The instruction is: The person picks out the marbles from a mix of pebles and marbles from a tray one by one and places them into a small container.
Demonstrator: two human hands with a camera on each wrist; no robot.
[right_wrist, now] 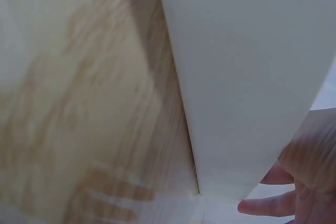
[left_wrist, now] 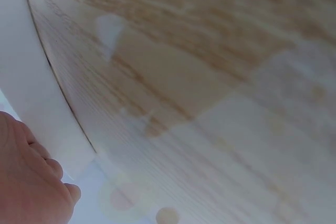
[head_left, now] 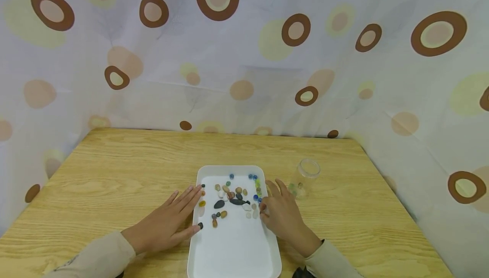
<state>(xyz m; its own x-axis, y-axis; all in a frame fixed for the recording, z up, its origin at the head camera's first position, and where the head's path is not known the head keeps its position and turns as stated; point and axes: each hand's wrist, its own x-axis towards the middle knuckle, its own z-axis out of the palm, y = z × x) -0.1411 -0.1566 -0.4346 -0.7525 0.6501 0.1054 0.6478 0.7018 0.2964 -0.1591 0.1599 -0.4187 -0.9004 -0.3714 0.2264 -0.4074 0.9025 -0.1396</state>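
Note:
A white tray [head_left: 234, 252] bears pebbles and glass marbles. My left hand [head_left: 168, 223] lies over its left rim, fingers stretched out; the fingertips are by small stones along that edge and the thumb is at a dark pebble [head_left: 200, 226]. Over the right rim, my right hand [head_left: 283, 214] has its thumb and index finger bent close together beside the blue marbles [head_left: 256, 197]; whether anything is between them is hidden. Its other fingers extend toward a clear jar [head_left: 308, 172]. Both wrist views show part of a hand above the tray's outer wall [right_wrist: 236, 87].
The jar stands right of the tray with a few marbles low in it. In the tray's middle, dark, brown and white pebbles form a cluster [head_left: 231, 195]. A wooden table [head_left: 126, 163] lies beneath, with a patterned cloth [head_left: 244, 57] behind and at the sides.

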